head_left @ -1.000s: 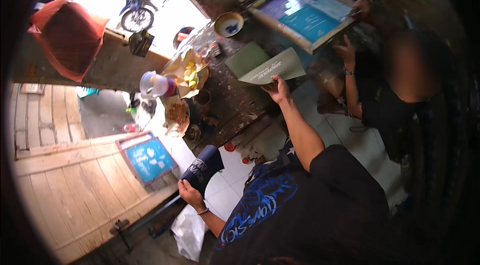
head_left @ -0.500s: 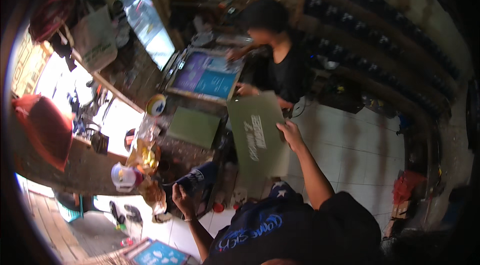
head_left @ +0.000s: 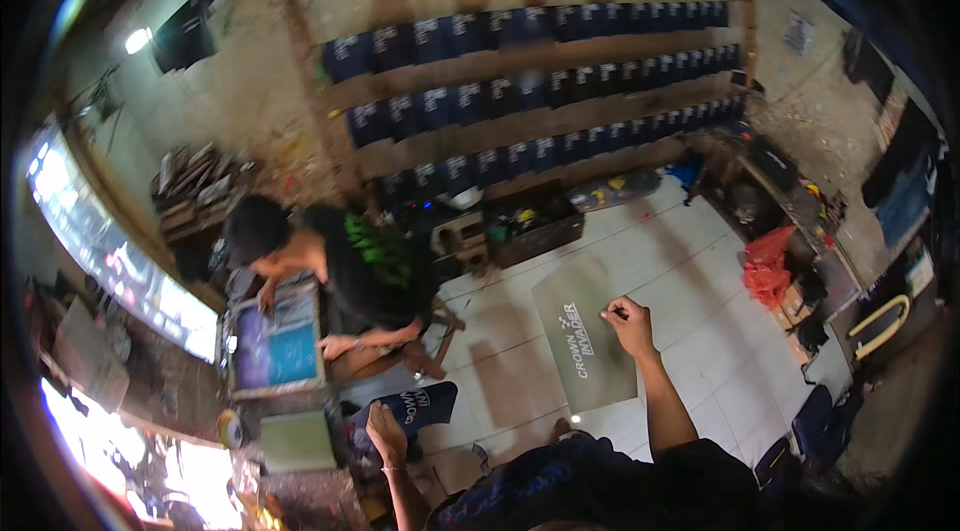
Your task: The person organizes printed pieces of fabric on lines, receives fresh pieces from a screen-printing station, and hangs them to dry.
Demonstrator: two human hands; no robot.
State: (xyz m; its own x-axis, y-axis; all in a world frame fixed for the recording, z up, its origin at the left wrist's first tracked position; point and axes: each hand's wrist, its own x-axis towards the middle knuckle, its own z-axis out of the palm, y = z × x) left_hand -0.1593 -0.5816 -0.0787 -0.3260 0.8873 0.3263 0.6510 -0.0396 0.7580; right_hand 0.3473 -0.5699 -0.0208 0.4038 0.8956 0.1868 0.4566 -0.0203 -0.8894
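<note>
My right hand (head_left: 630, 329) pinches the right edge of a flat olive-green board (head_left: 572, 346) with a white print on it. The board hangs tilted above the tiled floor, away from the workbench. My left hand (head_left: 386, 434), lower and further left, is closed on a navy cloth piece (head_left: 428, 405), also with a white print. The cloth sticks out beyond my fingers towards the right. A second green board (head_left: 297, 442) lies on the workbench, left of my left hand.
At the bench a person in a black shirt (head_left: 370, 266) has both hands at a framed printing screen (head_left: 275, 345). Rows of dark printed cloth pieces (head_left: 530, 91) line the wall. An open box (head_left: 535, 224) stands on the floor; a red plastic bag (head_left: 768, 259) is at right.
The view has swung right, bringing the wall rows into full sight. The printed green board has moved away from the bench, over the floor. Both hands keep their hold.
</note>
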